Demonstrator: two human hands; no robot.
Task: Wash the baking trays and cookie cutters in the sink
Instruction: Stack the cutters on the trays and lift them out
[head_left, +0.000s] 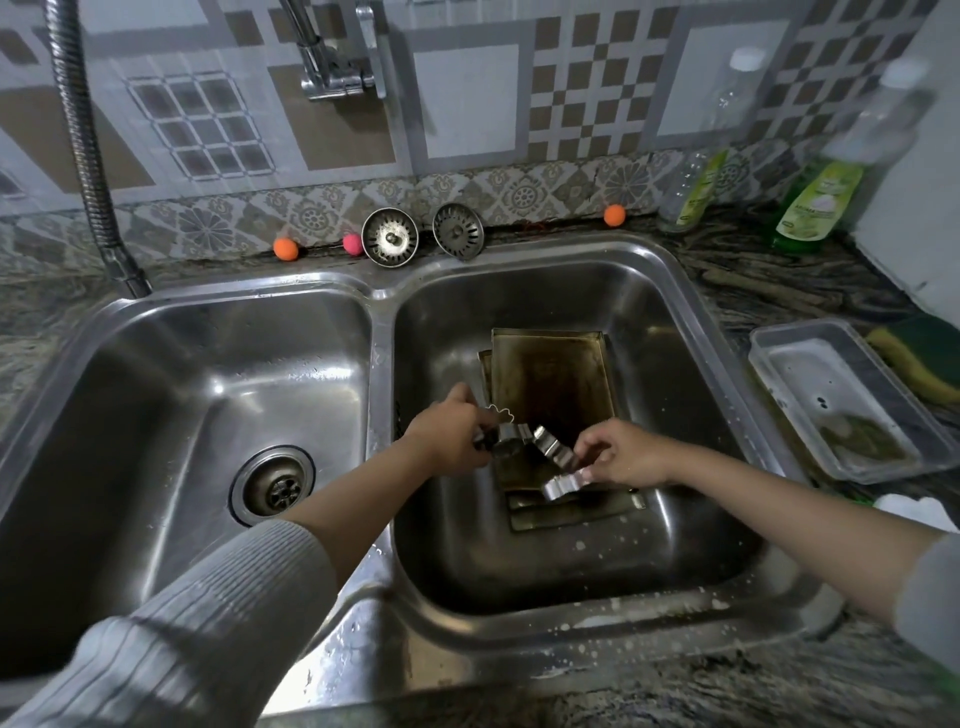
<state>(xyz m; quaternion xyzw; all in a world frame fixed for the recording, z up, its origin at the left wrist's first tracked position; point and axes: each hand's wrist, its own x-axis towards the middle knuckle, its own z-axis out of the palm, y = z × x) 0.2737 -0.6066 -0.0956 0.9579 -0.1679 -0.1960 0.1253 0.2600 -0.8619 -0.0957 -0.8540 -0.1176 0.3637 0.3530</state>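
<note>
both hands (452, 434) (626, 453) pinch shiny scalloped cookie cutters (558, 457) above stained trays (550, 379).

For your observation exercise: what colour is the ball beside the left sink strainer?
Pink ball, seen in the head view.

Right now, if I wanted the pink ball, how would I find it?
Start at the double sink and look along the back ledge, against the patterned wall tiles. The pink ball sits just left of the two round metal strainers, with an orange ball further left. It is the only pink one; the other two balls are orange.
</note>
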